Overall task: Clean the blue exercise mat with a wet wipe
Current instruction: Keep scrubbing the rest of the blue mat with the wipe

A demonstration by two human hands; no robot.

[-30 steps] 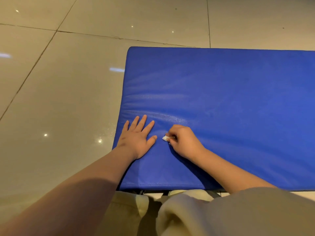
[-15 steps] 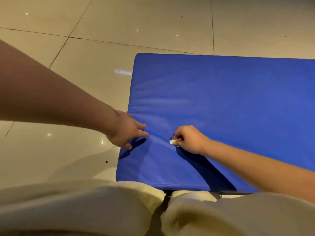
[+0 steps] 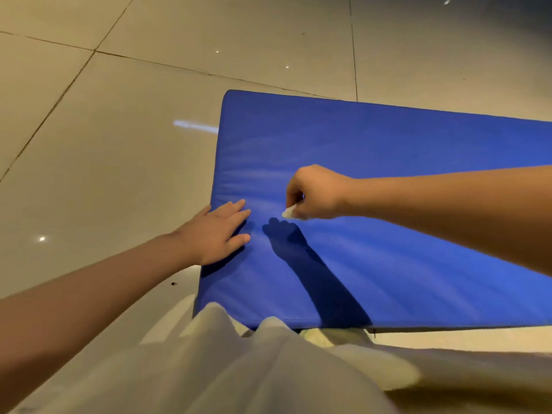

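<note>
The blue exercise mat [image 3: 388, 180] lies flat on the tiled floor and fills the right half of the view. My left hand [image 3: 216, 231] rests flat on the mat near its left edge, fingers straight. My right hand [image 3: 316, 191] hovers just above the mat a little to the right of the left hand, its shadow falling on the mat below. Its curled fingers pinch a small balled-up white wet wipe [image 3: 289, 212], of which only a tip shows.
Glossy beige floor tiles [image 3: 104, 144] surround the mat on the left and beyond it. My pale clothing [image 3: 239, 369] covers the bottom of the view and overlaps the mat's near edge. A small dark speck [image 3: 173, 283] lies on the floor by the mat's left edge.
My right hand has lifted off the mat with the wipe. My left hand came up off the mat and is flat on it again near the left edge. The view has tilted.
</note>
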